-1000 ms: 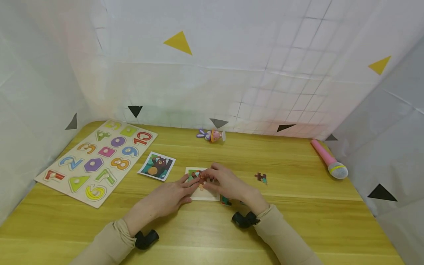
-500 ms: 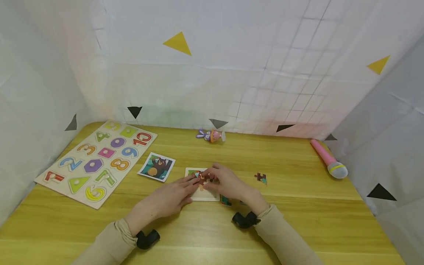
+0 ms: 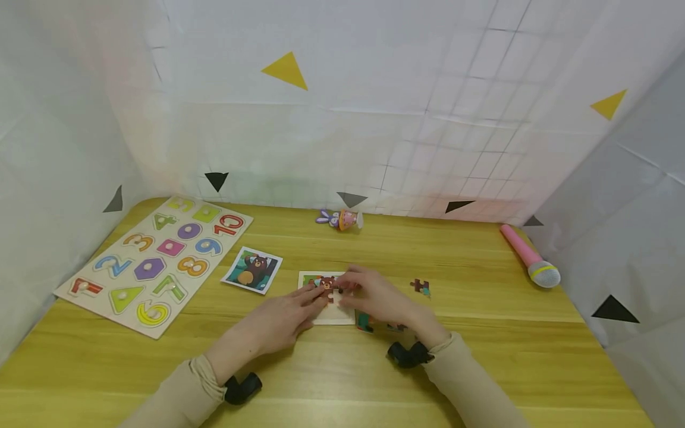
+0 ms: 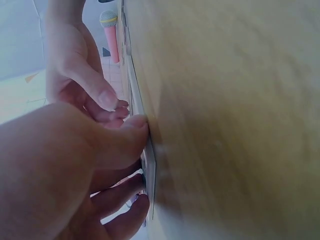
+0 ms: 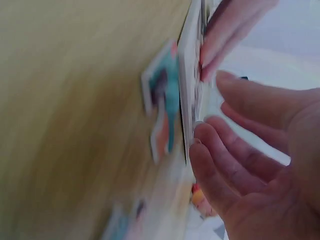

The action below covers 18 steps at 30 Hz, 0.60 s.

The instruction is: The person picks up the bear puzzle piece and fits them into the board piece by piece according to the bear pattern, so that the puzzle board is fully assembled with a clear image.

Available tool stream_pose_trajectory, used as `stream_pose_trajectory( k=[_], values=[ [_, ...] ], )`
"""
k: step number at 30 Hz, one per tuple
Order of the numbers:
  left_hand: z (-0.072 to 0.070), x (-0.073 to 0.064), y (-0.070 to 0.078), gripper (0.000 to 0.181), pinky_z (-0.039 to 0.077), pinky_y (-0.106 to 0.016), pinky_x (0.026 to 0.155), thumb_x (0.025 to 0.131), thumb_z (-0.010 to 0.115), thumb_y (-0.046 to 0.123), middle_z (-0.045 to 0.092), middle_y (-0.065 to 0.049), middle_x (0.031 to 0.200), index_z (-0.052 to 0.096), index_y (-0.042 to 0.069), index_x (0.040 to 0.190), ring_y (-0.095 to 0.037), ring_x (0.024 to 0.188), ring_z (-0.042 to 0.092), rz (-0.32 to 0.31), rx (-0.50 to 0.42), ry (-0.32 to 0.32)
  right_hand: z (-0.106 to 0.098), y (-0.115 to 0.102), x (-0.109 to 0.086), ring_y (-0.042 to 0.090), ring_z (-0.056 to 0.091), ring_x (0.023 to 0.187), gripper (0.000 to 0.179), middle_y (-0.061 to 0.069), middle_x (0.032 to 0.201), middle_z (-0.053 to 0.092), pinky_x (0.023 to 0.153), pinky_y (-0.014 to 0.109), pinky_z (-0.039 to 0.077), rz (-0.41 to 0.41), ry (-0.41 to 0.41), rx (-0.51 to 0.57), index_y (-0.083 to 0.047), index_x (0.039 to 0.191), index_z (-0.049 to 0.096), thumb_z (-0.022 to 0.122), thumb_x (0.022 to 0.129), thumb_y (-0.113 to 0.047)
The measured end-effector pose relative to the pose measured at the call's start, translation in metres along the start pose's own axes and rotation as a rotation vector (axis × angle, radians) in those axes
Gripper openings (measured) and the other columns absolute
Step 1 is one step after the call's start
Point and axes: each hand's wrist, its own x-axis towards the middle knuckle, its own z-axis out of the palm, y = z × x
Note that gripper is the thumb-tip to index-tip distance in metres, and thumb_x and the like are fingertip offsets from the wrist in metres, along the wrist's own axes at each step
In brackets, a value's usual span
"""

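A small white-bordered puzzle tray (image 3: 339, 318) lies in front of me, with joined bear puzzle pieces (image 3: 327, 284) in its upper left part. My left hand (image 3: 280, 321) rests its extended fingers on those pieces, thumb at the tray's near edge in the left wrist view. Over the tray's right side is my right hand (image 3: 380, 300). Its thumb and loosely bent fingers stand apart with nothing between them in the right wrist view. A loose green-and-brown puzzle piece (image 3: 365, 321) touches the tray's lower right corner. Another piece (image 3: 397, 327) is partly hidden under the right wrist.
Right of the hand lies a brown puzzle piece (image 3: 421, 286). A bear picture card (image 3: 253, 270) is left of the tray, beside a number-and-shape board (image 3: 125, 252). A purple rabbit toy (image 3: 339, 220) lies at the back, a pink toy microphone (image 3: 527, 252) far right.
My right hand has drawn slightly right, its fingers off the joined pieces, uncovering more of the bear. The left hand has stayed on the puzzle with a slight shift.
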Motion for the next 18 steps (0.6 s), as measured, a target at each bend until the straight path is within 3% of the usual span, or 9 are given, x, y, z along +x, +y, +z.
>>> stream_pose_trajectory(
  k=[4, 9, 14, 18],
  values=[
    [0.001, 0.000, 0.001, 0.046, 0.053, -0.046, 0.098, 0.103, 0.056, 0.023, 0.044, -0.015, 0.154, 0.051, 0.012, 0.148, -0.034, 0.137, 0.048, 0.006, 0.041, 0.026, -0.010, 0.004, -0.011, 0.021, 0.062, 0.105, 0.030, 0.006, 0.116, 0.064, 0.092, 0.041, 0.054, 0.009, 0.023, 0.045, -0.007, 0.124, 0.066, 0.069, 0.096, -0.016],
    [0.002, 0.000, 0.002, 0.045, 0.051, -0.046, 0.102, 0.103, 0.056, 0.023, 0.043, -0.013, 0.155, 0.051, 0.012, 0.147, -0.033, 0.139, 0.047, 0.005, 0.059, 0.026, -0.021, 0.014, -0.025, 0.023, 0.063, 0.106, 0.028, 0.004, 0.116, 0.067, 0.093, 0.045, 0.053, 0.015, 0.070, 0.002, -0.008, 0.121, 0.067, 0.070, 0.095, -0.019],
    [0.001, 0.002, 0.003, 0.045, 0.044, -0.045, 0.110, 0.104, 0.054, 0.020, 0.036, -0.009, 0.160, 0.050, 0.010, 0.148, -0.031, 0.145, 0.039, 0.013, 0.032, -0.003, -0.031, 0.027, -0.038, 0.024, 0.064, 0.106, 0.027, 0.006, 0.117, 0.068, 0.094, 0.045, 0.053, 0.050, 0.105, -0.042, -0.007, 0.119, 0.069, 0.071, 0.094, -0.018],
    [0.000, 0.003, 0.004, 0.046, 0.045, -0.044, 0.109, 0.105, 0.052, 0.019, 0.033, -0.007, 0.162, 0.048, 0.010, 0.149, -0.027, 0.144, 0.041, -0.006, -0.002, -0.034, -0.040, 0.037, -0.050, 0.026, 0.064, 0.104, 0.027, 0.008, 0.116, 0.068, 0.093, 0.046, 0.054, 0.066, 0.129, -0.047, -0.004, 0.118, 0.070, 0.072, 0.093, -0.014]
  ],
)
